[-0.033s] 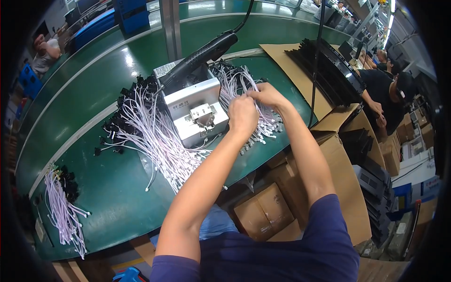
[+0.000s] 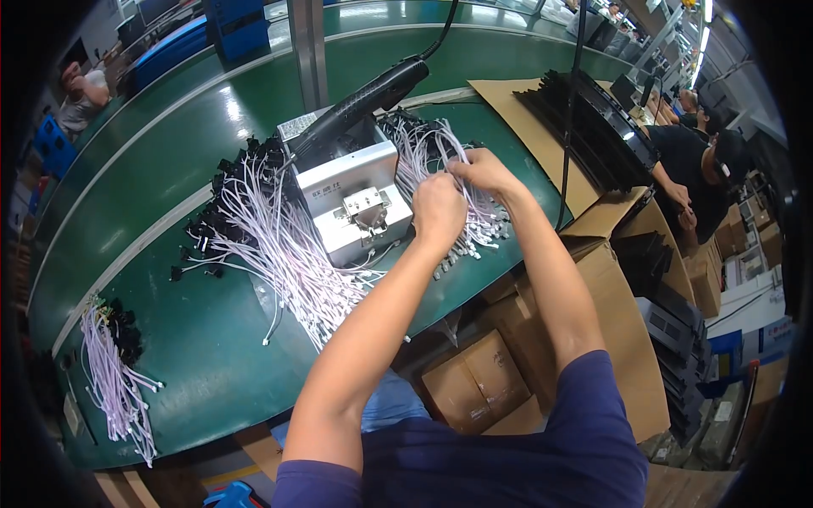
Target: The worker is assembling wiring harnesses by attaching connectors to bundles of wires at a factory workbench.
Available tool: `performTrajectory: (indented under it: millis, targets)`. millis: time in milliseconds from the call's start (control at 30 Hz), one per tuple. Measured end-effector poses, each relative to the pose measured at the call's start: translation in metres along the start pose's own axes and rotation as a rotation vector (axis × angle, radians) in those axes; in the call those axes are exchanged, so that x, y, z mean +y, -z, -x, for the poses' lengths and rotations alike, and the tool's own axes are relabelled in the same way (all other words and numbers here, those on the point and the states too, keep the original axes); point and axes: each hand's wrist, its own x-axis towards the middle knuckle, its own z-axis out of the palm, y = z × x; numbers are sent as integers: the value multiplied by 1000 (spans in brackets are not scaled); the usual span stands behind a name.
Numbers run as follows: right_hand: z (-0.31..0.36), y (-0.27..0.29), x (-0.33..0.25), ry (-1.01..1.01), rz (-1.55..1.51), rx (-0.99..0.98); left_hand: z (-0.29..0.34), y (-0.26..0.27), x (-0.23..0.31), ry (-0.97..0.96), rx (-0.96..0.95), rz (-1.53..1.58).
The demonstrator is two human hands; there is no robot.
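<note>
My left hand (image 2: 439,207) is closed in a loose fist just right of a silver metal fixture (image 2: 347,173). My right hand (image 2: 486,173) is closed too, its fingertips pinched together beside the left knuckles. Both are over a bundle of white cables (image 2: 412,157) with black connectors at the far end and small white plugs at the near end. Whatever the fingers hold is hidden by the hands. A larger pile of white cables (image 2: 275,241) lies left of the fixture. A black handheld tool (image 2: 364,100) with a cord rests slanted across the fixture's top.
A smaller cable bundle (image 2: 110,368) lies at the green table's (image 2: 203,339) left. Right of the table, an open cardboard box (image 2: 614,313) stands by stacked black parts (image 2: 584,127). A cardboard carton (image 2: 478,381) sits below the edge. A dark cord (image 2: 572,110) hangs down; a co-worker (image 2: 699,173) stands at right.
</note>
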Motion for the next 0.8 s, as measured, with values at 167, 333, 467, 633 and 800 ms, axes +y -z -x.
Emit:
performTrajectory:
  millis: [167,333,467,633,800]
  targets:
    - [3,-7,-7,-63,-417,-15,0,-34,-25,-379,481,-311]
    - [9,5,-7,-74,-482,-19,-9,-36,-22,-422,457,-334]
    - [27,7,-33,-99,-509,-5,-19,-34,-31,-333,307,-467]
    - [11,51,-51,-107,-623,205,-24,-40,-35,-188,130,-470]
    - [1,63,-86,-130,-471,90,-29,-51,-54,-245,312,-473]
